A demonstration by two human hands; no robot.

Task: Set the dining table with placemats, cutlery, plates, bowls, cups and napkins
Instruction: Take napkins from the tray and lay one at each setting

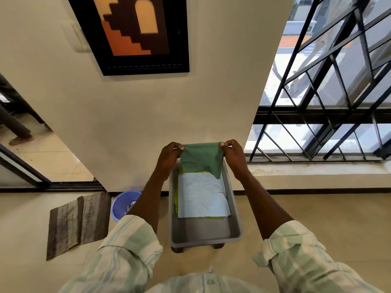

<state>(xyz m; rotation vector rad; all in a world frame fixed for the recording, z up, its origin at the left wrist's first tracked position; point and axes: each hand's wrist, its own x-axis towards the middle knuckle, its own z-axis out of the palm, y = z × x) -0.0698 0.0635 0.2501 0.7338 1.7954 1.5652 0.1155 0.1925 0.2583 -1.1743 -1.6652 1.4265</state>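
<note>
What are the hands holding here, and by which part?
A green cloth, pinched at its two upper corners: left hand on one, right hand on the other.

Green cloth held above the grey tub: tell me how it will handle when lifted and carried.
The green cloth is probably floppy: it sags between the left hand and right hand and drapes down. It seems light, since a fingertip grip at each top corner holds it. Likely not slippery, as those pinches suffice.
</note>
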